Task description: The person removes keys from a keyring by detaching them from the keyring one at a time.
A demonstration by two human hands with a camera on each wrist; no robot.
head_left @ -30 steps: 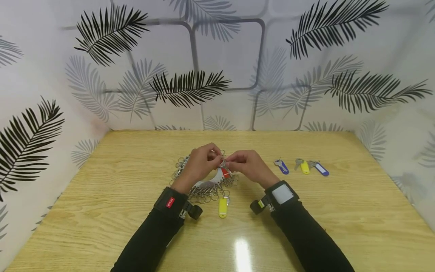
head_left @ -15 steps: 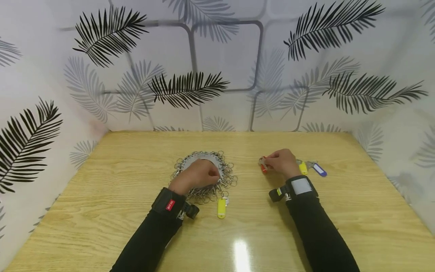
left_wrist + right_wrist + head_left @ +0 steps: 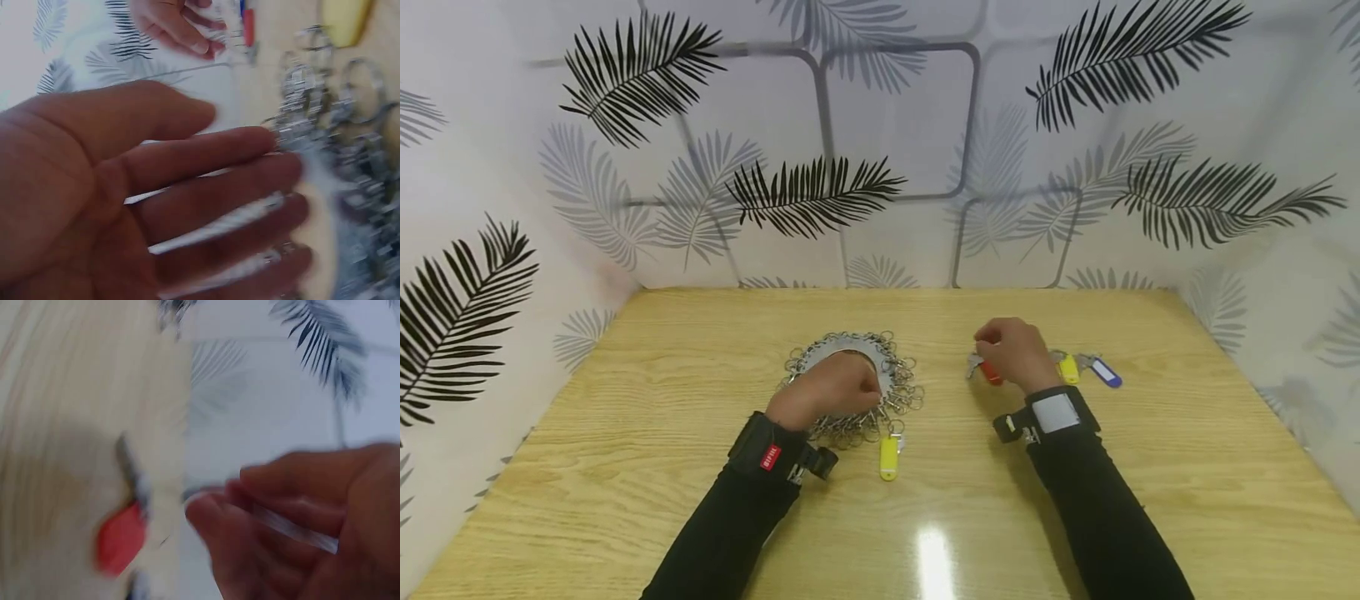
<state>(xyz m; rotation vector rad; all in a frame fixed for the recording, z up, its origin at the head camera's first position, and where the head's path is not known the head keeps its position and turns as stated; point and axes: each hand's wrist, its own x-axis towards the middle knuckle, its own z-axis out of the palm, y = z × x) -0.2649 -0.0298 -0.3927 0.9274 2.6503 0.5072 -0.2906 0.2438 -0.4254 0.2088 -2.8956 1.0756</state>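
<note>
My left hand (image 3: 831, 390) hovers over a pale ring-shaped plate (image 3: 844, 342) edged with many metal key rings and clasps. In the left wrist view its fingers are loosely extended and hold nothing. A key with a red tag (image 3: 992, 374) lies on the table to the right of the plate. Just above it is my right hand (image 3: 1018, 350), its fingers loosely bent, apart from the tag (image 3: 122, 540) in the blurred right wrist view. A yellow-tagged key (image 3: 889, 459) hangs off the plate's near side.
Right of my right hand lie a key with a yellow tag (image 3: 1069, 369) and one with a blue tag (image 3: 1106, 373). Another blue-tagged key is mostly hidden by that hand. A leaf-patterned backdrop (image 3: 910, 242) stands behind the wooden table (image 3: 700, 467).
Both hands worked on a red-tagged key at the plate. My right hand then carried it to the right and let it go on the table. My left hand stayed over the plate.
</note>
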